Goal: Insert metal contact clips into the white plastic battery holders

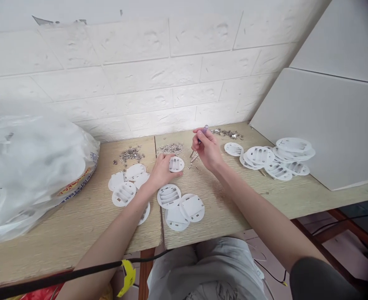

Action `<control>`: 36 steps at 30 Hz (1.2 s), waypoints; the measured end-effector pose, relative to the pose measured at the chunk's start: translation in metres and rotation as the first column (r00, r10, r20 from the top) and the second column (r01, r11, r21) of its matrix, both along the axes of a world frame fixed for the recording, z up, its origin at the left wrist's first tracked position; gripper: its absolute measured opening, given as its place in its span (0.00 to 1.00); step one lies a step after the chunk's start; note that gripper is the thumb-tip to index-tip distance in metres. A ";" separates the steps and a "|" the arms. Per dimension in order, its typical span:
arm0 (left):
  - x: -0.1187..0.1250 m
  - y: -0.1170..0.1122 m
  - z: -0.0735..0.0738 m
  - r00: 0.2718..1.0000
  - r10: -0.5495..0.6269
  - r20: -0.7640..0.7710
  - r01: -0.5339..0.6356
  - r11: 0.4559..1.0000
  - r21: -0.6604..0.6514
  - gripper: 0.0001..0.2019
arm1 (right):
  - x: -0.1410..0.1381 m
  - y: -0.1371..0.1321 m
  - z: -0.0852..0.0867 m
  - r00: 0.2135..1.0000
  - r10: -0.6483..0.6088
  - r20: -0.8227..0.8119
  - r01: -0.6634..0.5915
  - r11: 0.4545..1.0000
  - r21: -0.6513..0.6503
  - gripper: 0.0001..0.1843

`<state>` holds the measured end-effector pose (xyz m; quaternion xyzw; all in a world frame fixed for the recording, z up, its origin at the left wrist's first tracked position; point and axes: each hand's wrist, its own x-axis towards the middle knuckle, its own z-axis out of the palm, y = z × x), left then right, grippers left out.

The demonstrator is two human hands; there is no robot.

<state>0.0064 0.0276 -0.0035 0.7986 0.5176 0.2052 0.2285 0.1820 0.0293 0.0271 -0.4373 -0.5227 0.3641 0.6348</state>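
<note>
My left hand [161, 168] rests on the wooden table [234, 200] and holds a round white plastic disc [176, 163] by its edge. My right hand [206, 149] is closed in a pinch round a thin tool with a purple end [205, 129], its metal tip [194, 157] pointing down beside the disc. Small metal parts lie in a heap [171, 148] just behind the disc. More white discs [180, 206] with battery slots lie in front of my left hand.
A large clear plastic bag [27, 166] fills the left of the table. Another stack of white discs [274, 160] lies at the right, near a white panel [327, 125]. Further metal heaps [131, 154] sit by the white brick wall. A black cable with a yellow tag [127, 273] runs below.
</note>
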 end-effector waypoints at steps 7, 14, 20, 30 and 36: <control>-0.001 0.000 0.000 0.999 -0.023 0.026 0.024 0.999 -0.038 0.44 | 0.015 0.002 0.011 0.978 0.012 0.207 -0.018 0.999 0.026 0.19; -0.002 0.006 -0.001 0.999 0.040 0.034 -0.041 0.999 0.026 0.23 | 0.033 0.002 -0.007 0.444 -0.119 0.888 0.307 0.951 -0.026 0.12; -0.002 0.006 0.001 0.999 0.036 0.015 -0.037 0.999 0.038 0.13 | 0.021 0.004 -0.026 0.308 -0.112 0.945 0.223 0.974 0.043 0.15; -0.001 0.005 0.009 0.858 0.099 0.504 -0.050 0.993 -0.110 0.09 | 0.021 0.017 -0.028 0.312 -0.102 0.945 0.238 0.971 0.026 0.18; 0.001 0.006 0.007 0.830 0.027 0.557 -0.014 1.000 -0.027 0.09 | 0.047 0.017 -0.022 0.321 -0.167 0.932 0.413 0.910 0.021 0.21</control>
